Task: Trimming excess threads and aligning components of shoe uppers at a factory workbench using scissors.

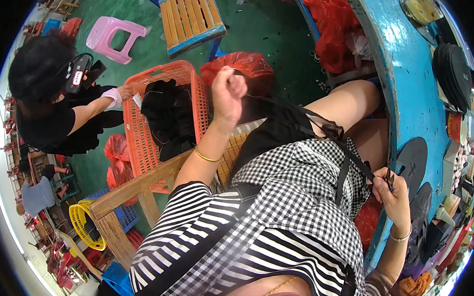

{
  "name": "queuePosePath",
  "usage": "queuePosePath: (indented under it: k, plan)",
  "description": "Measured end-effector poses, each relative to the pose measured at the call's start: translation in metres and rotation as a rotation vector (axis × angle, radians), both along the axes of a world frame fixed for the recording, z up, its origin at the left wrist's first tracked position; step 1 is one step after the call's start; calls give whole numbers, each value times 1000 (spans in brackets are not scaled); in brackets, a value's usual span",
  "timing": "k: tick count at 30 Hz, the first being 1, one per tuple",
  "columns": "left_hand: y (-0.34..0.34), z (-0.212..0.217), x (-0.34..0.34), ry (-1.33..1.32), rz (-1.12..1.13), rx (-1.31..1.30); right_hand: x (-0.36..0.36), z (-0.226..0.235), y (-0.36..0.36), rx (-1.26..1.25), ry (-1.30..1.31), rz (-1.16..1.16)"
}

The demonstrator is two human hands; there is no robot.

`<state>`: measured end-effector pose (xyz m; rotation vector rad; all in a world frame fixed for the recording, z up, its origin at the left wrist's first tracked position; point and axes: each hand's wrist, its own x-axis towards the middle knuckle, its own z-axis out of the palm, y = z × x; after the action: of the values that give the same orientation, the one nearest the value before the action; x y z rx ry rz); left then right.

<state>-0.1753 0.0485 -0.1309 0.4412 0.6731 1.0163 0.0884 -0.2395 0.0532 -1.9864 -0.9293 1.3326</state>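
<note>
Stretching black strap [303, 115] btwn left grip [228, 96] & right grip [389, 189], seemingly taut.

Garment workshop, crowded floor.
Orange basket [141, 137] of black fabric left of the raised left hand [228, 94]; red bags [329, 24], plastic crates, wooden bench [193, 17] (painted green floor), co-worker [51, 106] alongside.
</note>
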Motion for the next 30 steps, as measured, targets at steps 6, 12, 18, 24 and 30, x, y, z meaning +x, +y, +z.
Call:
queuePosePath:
  k: [6, 12, 18, 24, 30]
  plan:
    - [15, -45, -5, 310, 86, 140, -9, -3, -12, -34, 10, -15]
    - [-51, -26, 37, 806, -443, 994, -21, -7, -8, -85, -63, 16]
    - [-113, 58, 60, 162, -1025, 1192, -46, -13, 15, -41, -110, 148]
    - [-106, 65, 62, 191, -1171, 1202, -49, -14, 17, -34, -118, 179]
    - [-101, 53, 58, 144, -1032, 849, -37, -12, 11, -72, -87, 64]
